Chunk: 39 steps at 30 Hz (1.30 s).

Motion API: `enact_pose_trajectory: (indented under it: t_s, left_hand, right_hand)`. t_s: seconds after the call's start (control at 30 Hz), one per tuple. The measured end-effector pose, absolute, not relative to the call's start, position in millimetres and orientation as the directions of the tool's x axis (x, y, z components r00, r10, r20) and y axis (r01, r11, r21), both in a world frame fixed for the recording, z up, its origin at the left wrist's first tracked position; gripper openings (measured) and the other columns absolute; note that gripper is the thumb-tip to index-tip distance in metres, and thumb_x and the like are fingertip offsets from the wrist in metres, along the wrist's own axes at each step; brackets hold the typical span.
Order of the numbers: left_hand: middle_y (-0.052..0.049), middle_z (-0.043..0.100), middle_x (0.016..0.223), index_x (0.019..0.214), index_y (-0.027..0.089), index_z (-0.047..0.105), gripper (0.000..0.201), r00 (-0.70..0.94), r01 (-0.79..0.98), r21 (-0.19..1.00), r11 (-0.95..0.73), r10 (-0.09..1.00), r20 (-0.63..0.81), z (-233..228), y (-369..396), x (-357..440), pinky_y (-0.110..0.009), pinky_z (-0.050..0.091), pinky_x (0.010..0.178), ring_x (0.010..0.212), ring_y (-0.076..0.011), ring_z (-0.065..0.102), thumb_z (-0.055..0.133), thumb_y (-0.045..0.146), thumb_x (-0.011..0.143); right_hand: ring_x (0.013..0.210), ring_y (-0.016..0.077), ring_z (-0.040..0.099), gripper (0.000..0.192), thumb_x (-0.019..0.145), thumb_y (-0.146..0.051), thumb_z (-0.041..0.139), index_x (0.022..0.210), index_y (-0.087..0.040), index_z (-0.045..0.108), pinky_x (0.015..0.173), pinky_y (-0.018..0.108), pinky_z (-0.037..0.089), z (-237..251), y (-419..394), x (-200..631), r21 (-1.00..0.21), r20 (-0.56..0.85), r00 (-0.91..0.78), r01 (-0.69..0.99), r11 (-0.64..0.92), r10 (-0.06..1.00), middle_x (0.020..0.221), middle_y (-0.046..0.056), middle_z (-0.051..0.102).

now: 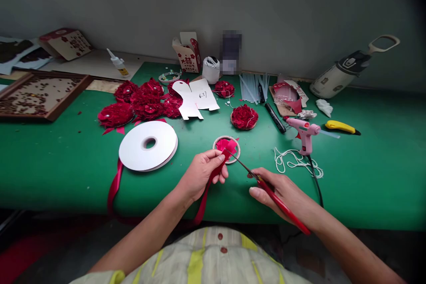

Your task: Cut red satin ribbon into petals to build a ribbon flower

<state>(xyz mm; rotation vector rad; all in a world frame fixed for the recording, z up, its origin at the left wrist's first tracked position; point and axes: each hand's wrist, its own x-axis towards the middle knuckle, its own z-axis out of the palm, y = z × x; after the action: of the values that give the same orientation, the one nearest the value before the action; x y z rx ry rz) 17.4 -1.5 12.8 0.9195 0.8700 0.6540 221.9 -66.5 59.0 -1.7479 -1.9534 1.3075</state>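
Between the thumb and fingers of my left hand [203,171] is the end of a red ribbon [203,206]. The ribbon loops down over the table's front edge and back up to a white ribbon spool [131,146]. My right hand [278,188] grips red-handled scissors [281,206], their blades pointing at the ribbon end by my left fingertips. Whether the blades touch the ribbon, I cannot tell. Just beyond my left hand lies a round ring [238,146] with cut red ribbon pieces [226,144] inside it.
Red fabric flowers [148,97] cluster behind the spool, beside a white card [193,100]. To the right lie a pink glue gun [306,133], white cord [293,162], a black marker [275,117] and a yellow-handled cutter [341,126]. A bottle [336,75] leans at the back right; a wooden tray [66,97] sits left.
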Motion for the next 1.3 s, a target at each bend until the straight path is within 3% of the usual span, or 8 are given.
enact_pose_trajectory:
  t_s: [0.57, 1.13, 1.3]
  left_hand:
    - [-0.002, 0.059, 0.058, 0.081, 0.015, 0.051, 0.020, 0.532, -0.081, 0.860, 0.503, 0.752, -0.389, 7, 4, 20, -0.017, 0.030, 0.042, 0.046, -0.0077, 0.050, 0.047, 0.034, 0.086]
    - [-0.002, 0.060, 0.057, 0.078, 0.014, 0.053, 0.022, 0.491, -0.022, 0.826, 0.563, 0.726, -0.482, 1, 14, 19, -0.016, 0.027, 0.039, 0.043, -0.0064, 0.048, 0.052, 0.036, 0.083]
    - [-0.001, 0.059, 0.059, 0.082, 0.014, 0.053, 0.015, 0.450, -0.021, 0.816, 0.578, 0.734, -0.509, 6, 9, 7, -0.018, 0.031, 0.042, 0.046, -0.0080, 0.050, 0.051, 0.029, 0.082]
  right_hand:
    - [0.054, 0.0099, 0.025, 0.034, 0.085, -0.052, 0.045, 0.101, -0.022, 0.051, 0.049, 0.021, 0.023, 50, -51, 216, -0.734, -0.417, -0.334, 0.672, -0.096, 0.846, 0.060, -0.007, 0.030]
    - [0.050, 0.0098, 0.029, 0.041, 0.081, -0.055, 0.048, 0.090, -0.017, 0.062, 0.047, 0.021, 0.027, 27, -43, 221, -0.684, -0.378, -0.247, 0.724, -0.089, 0.893, 0.052, -0.005, 0.038]
    - [0.048, 0.0099, 0.032, 0.040, 0.081, -0.056, 0.047, 0.090, -0.019, 0.061, 0.045, 0.021, 0.027, 31, -42, 224, -0.669, -0.369, -0.201, 0.735, -0.109, 0.908, 0.053, -0.004, 0.043]
